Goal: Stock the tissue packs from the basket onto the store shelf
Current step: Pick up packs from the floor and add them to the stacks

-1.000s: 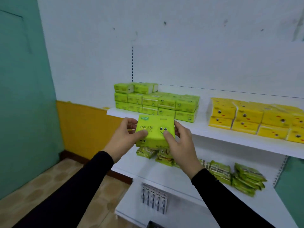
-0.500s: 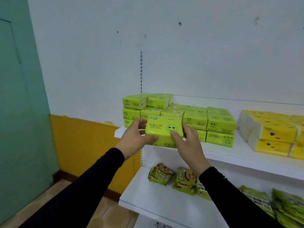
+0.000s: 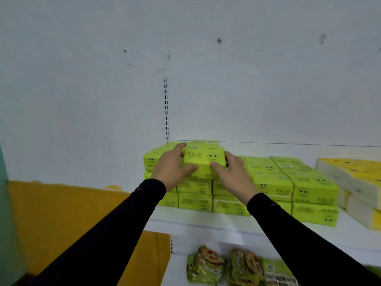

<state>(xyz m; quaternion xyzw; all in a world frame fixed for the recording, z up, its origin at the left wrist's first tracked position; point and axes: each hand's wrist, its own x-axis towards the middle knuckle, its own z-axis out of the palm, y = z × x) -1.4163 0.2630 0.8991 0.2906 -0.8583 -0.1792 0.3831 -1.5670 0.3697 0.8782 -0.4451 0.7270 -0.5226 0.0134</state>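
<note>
The rectangular lime-green tissue pack [image 3: 203,162] is being seen wrapped in glossy, smooth plastic film. The flat white shelf board [image 3: 206,223] is being shown as smooth, matt painted metal.

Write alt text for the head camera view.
Both hands, left hand and right hand, hold a green tissue pack over stacked green packs on a white shelf. Yellow packs sit right; snack bags lie below.

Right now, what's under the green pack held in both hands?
The held green pack sits over the stacked green tissue packs, about two layers showing below it. The left hand and right hand cover the contact, so whether it rests on them can't be told.
</note>
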